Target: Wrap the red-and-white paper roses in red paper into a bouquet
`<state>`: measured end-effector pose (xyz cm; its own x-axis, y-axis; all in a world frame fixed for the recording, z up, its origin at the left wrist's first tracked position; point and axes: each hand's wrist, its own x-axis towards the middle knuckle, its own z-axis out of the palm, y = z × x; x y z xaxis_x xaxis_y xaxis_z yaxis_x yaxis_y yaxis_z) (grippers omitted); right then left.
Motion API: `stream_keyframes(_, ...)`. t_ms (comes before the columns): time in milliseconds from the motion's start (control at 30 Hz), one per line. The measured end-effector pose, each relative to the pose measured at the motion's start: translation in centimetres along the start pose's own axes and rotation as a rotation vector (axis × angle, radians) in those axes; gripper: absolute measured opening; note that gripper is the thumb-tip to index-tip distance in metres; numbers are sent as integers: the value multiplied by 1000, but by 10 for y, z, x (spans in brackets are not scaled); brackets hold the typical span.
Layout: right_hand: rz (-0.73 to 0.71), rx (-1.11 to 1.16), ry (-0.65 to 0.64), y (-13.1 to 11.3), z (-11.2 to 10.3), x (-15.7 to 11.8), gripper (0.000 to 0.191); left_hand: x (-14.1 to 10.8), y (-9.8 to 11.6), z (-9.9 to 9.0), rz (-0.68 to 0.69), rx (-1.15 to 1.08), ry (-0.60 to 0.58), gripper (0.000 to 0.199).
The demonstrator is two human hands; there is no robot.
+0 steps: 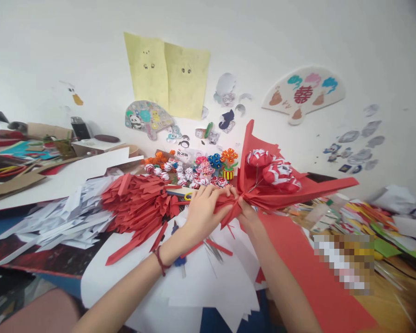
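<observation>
Both hands pinch a bouquet wrapped in red paper (pixel 244 162), gathered tight at its neck. Inside the wrap sit red-and-white folded paper flowers (pixel 282 175) on thin wire stems. My left hand (pixel 204 203) has its fingers closed over the gathered tail of the wrapping. My right hand (pixel 247 213) grips the neck from below, just beside the left fingertips. The right fingers are partly hidden behind the red paper. Under my hands lie white sheets (pixel 215 282) with a few red paper strips (pixel 218 247) and a blue-handled tool (pixel 180 259).
At left are piles of red folded strips (pixel 142 203) and white folded strips (pixel 72 217). Small paper flowers (pixel 185 175) and a striped flower pot (pixel 228 173) stand by the wall. A red sheet (pixel 308 268) lies at right, near paper scraps (pixel 364 217).
</observation>
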<state>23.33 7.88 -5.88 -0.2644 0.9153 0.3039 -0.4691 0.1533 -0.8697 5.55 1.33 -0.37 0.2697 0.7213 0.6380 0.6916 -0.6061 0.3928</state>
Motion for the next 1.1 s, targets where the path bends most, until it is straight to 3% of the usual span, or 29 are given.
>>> stream_keyframes(133, 62, -32, 171, -6, 11, 0, 35, 6, 4, 7, -21, 10, -42, 50)
stream_keyframes(333, 104, -82, 239, -17, 28, 2, 29, 25, -7, 30, -111, -25, -93, 43)
stream_keyframes(500, 226, -146, 171, -25, 12, -3, 28, 33, -25, 41, -135, -267, -151, 33)
stream_keyframes(600, 276, -180, 55, -30, -1, -7, 31, 32, -32, 45, -144, -289, -173, 26)
stream_keyframes(733, 285, -203, -66, -34, -9, -10, 38, 31, -35, 49, -175, -268, -150, 31)
stream_keyframes(967, 192, -298, 10, -23, -19, -5, 44, 28, -28, 43, -159, -146, -98, 31)
stream_keyframes(1100, 277, -280, -8, -22, -24, -1, 38, 27, -22, 39, -116, -48, -93, 31)
